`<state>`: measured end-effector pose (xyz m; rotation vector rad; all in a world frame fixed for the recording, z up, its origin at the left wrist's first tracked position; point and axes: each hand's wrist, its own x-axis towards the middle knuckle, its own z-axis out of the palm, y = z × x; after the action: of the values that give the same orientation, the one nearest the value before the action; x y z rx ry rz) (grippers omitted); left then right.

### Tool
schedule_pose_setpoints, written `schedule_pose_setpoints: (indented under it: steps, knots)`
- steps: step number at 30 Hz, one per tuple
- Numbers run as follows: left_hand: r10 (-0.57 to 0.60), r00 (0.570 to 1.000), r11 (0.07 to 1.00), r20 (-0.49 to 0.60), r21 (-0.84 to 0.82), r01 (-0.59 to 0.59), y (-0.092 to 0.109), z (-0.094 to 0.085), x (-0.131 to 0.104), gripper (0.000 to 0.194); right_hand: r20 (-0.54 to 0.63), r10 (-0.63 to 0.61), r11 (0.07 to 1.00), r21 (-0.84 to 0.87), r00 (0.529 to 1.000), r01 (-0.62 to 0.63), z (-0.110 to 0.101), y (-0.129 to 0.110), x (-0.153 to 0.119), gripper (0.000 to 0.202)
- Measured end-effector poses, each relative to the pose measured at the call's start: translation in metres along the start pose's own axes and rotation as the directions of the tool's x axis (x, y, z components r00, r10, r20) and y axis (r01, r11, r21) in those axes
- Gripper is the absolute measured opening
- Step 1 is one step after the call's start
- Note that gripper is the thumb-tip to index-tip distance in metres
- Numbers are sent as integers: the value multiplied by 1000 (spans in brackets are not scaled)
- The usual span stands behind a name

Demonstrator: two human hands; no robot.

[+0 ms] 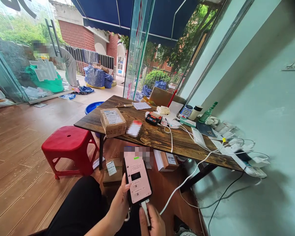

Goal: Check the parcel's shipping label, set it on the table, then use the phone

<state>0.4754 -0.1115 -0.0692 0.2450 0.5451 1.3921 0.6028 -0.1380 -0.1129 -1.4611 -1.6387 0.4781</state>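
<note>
My left hand point(119, 205) grips a phone point(137, 178) with a lit pink screen, held low over my lap. Below the phone, my right hand point(152, 223) pinches the white plug of a charging cable point(182, 186) at the phone's bottom edge. The cable runs up and right to the wooden table point(147, 134) and the power strips at its right end.
A cardboard parcel point(112, 122) sits on the table's left end, with a black label printer point(153, 118), papers and bottles farther back. A red plastic stool point(70, 149) stands left of the table. Parcels lie under the table. A person bends outside the glass door.
</note>
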Motion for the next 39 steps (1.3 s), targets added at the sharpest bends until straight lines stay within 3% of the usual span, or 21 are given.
schedule_pose_setpoints:
  steps: [6,9,12,16,21,26,32,39]
  knots:
    - [-22,998,1000,-60,14,23,-6,-2,0,66,47,8,996,-91,999,-3,4,1,2,50]
    - [-9,993,998,-119,54,15,-4,5,0,76,28,15,1000,-22,1000,-14,-3,-6,9,45]
    - [38,993,995,-112,92,-27,-2,10,-2,83,72,86,993,69,994,-91,-11,-14,18,38]
    - [39,998,996,-47,76,-36,-2,7,-3,71,173,176,958,196,969,-209,-10,-16,18,40]
    - [38,999,997,-14,64,-37,-4,4,-2,61,-31,354,908,249,935,-336,9,0,-1,59]
    - [20,999,999,-49,31,-19,-4,7,-3,77,55,205,952,221,977,-212,8,5,-3,48]
    - [11,1000,1000,5,14,-11,-5,7,-2,69,4,279,915,302,960,-267,3,-7,2,50]
    - [35,998,999,53,14,-36,-6,6,-4,59,221,227,847,435,949,-304,-5,-18,14,46]
